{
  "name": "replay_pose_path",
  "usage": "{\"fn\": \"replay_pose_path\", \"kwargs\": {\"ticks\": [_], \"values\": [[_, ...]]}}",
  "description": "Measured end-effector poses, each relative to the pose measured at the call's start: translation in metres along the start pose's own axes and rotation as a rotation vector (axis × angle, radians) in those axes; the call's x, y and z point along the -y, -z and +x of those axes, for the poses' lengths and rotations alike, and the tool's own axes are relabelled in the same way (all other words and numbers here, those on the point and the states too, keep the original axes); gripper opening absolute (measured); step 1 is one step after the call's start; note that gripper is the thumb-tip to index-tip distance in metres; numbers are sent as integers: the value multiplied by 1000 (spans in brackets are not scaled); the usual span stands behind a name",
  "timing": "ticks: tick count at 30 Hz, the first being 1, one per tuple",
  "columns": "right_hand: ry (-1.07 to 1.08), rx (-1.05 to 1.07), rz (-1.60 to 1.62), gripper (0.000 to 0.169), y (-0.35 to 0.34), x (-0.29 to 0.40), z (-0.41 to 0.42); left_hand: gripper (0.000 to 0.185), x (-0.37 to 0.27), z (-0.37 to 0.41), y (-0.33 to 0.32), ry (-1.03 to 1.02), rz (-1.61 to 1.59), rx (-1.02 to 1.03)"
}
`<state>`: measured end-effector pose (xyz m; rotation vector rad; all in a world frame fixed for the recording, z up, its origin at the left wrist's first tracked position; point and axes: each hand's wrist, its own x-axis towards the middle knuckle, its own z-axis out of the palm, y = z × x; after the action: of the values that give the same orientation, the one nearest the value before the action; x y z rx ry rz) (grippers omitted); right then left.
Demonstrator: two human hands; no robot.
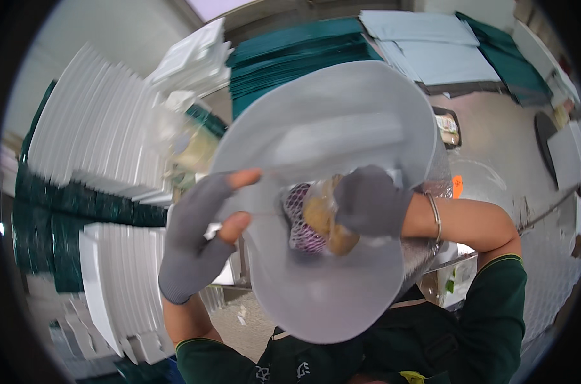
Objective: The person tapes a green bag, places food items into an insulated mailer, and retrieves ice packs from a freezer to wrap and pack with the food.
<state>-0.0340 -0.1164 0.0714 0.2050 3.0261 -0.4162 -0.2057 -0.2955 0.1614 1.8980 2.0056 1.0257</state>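
Note:
A large pale grey plastic bag [319, 297] stands before me with its mouth spread wide. My right hand [374, 201], in a grey fingerless glove, is inside the mouth, closed at a clear plastic packet [319, 213] of yellowish-brown produce. Its fingertips are hidden. Beside that packet is a purple item in a white foam net [302, 218]. My left hand [199, 230], gloved alike, is at the left side of the bag; bare thumb and finger tips are apart. Whether it grips the rim is unclear.
Stacked white foam trays [98, 120] and more white trays [122, 288] line the left. Folded dark green bags [295, 48] and pale folded bags [429, 53] lie at the back. A packaged food tray [447, 127] sits on the metal table [492, 129]. Wrapped green bundles [64, 240] stand far left.

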Motion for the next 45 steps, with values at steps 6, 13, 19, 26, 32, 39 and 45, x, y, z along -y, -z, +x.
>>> {"fn": "replay_pose_path", "kwargs": {"ticks": [6,13,19,26,32,39,45], "values": [[-141,323,-281,38,-3,18,37,29,-18,-183,40,224,-68,-506],[28,-26,-156,27,131,260,34,37,-21,-454,-46,853,190,-312],[581,-137,-23,36,114,486,11,41,-89,-680,-143,1569,-45,100],[1508,443,-410,46,-10,739,-61,41,-170,-866,-164,1907,-242,-309],[1480,794,-357,48,-75,904,-28,43,-187,-981,-189,1999,-409,-753],[1323,992,-120,42,-203,1119,-6,42,-168,-1067,-313,2070,-543,-1706],[1846,793,-343,39,-356,1302,-85,44,-266,-953,-382,2405,-698,-2337]]}}
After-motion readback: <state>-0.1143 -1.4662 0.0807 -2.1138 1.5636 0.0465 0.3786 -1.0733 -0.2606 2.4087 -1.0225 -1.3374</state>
